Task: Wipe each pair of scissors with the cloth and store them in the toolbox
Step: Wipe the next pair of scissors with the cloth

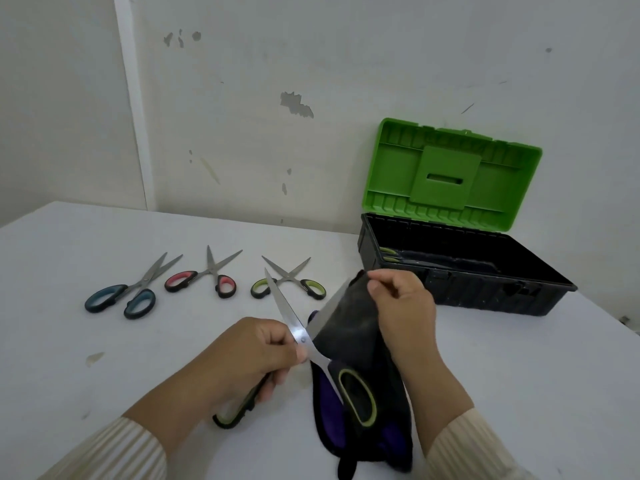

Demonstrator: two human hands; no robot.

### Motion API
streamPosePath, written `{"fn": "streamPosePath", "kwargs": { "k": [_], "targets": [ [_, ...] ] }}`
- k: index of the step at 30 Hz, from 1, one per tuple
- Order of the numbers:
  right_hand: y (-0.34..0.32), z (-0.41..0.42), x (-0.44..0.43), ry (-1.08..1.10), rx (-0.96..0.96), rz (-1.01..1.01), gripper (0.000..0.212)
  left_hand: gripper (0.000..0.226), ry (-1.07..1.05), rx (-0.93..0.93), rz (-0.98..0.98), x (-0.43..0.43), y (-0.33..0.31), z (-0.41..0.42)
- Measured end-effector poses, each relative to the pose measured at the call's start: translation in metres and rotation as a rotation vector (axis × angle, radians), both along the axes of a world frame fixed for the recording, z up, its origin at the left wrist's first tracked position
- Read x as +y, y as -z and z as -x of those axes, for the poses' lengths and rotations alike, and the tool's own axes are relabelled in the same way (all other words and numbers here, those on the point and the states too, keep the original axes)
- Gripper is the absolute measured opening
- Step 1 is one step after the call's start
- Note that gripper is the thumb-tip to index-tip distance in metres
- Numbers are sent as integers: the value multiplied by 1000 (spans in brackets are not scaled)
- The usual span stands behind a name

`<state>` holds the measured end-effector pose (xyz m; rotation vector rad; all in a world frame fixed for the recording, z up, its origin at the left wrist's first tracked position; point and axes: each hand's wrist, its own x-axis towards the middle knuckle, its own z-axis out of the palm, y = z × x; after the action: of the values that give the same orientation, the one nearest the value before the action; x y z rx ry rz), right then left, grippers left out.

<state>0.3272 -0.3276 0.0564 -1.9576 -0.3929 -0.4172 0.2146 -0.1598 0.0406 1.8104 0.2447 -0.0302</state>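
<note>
Cloth (349, 327) in R hand (405, 306) covers scissors (298, 332) blade.

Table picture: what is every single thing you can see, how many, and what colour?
table: one, white, fills the foreground
wall: one, white and chipped, behind the table
toolbox: one, black with an open green lid, far right against the wall
teal-handled scissors: one, teal and black, left of the row, open
red-handled scissors: one, red and black, middle of the row, open
green-handled scissors: one, green and black, right of the row, open
held scissors: one, green and black, open, front centre
stored scissors: count unclear, green handles, left end inside the toolbox
cloth: one, black and purple, over one blade of the held scissors
sleeves: two, cream, bottom edge
left hand: grips the held scissors
right hand: pinches the cloth
</note>
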Motion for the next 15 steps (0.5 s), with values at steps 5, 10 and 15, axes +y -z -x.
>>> {"fn": "streamPosePath", "kwargs": {
  "k": [5,10,15],
  "targets": [
    [-6,20,-1,-403,273,294,11,25,-102,-20,104,13,-3,-2],
    [-5,28,5,-565,338,405,20,19,-84,43,262,23,-5,-1],
    [-2,23,2,-458,488,81,24,29,-162,22,856,41,-7,-5]
  ]
}}
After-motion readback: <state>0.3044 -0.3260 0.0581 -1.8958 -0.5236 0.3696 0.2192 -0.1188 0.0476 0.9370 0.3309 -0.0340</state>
